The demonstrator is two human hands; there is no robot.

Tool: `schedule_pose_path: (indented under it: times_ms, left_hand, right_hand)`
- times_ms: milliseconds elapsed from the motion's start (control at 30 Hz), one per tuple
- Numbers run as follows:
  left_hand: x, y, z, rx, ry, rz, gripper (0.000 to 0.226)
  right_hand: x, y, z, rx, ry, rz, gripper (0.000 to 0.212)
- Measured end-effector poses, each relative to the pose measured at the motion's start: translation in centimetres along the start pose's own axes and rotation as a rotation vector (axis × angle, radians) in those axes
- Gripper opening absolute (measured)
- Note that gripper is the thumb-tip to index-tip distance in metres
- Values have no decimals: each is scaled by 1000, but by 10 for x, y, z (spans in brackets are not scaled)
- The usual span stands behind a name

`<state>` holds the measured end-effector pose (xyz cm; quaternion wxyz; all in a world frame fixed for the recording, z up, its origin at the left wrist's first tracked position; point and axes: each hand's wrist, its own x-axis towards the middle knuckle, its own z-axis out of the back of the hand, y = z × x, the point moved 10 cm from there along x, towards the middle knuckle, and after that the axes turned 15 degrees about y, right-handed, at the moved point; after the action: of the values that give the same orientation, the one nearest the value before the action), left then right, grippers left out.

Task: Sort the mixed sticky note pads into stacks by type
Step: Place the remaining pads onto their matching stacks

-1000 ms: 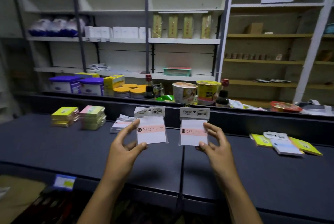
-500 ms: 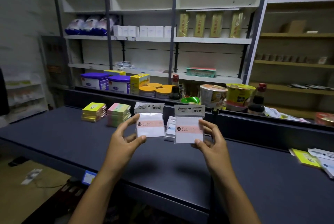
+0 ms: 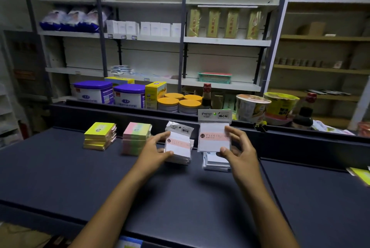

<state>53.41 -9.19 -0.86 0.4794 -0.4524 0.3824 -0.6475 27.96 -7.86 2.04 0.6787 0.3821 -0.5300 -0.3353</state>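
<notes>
Your left hand point(image 3: 154, 152) is gripping a packaged white pad with a pink band point(image 3: 178, 146), thumb under its near edge and fingers curled over the far edge, and it is lying on top of a low stack of the same packets point(image 3: 180, 159) near the back middle of the worktop point(image 3: 100, 183). Your right hand point(image 3: 239, 153) is pinching a second white pad with a pink band point(image 3: 214, 137) upright, thumb at its lower right corner and fingers spread along its right side, just above another small pile of clear-wrapped packets point(image 3: 215, 164).

Half a second ago you were holding both pads up in the air, side by side; now the left one is down on its stack, while the right one is still raised.

You are working with two pads in hand. Along the back left of the worktop there are two sorted stacks: one yellow stack point(image 3: 100, 135) and one pink-and-green stack point(image 3: 136, 137), standing just beside each other. At the right edge one yellow pad point(image 3: 360, 174) is partly showing.
</notes>
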Motion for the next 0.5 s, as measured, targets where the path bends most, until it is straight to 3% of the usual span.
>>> schedule_pose_path:
  times_ms: [500]
  left_hand:
    - [62,38,7,409,186,45,64]
  right_hand:
    - [61,-7,-22,-58,-50,-26,53]
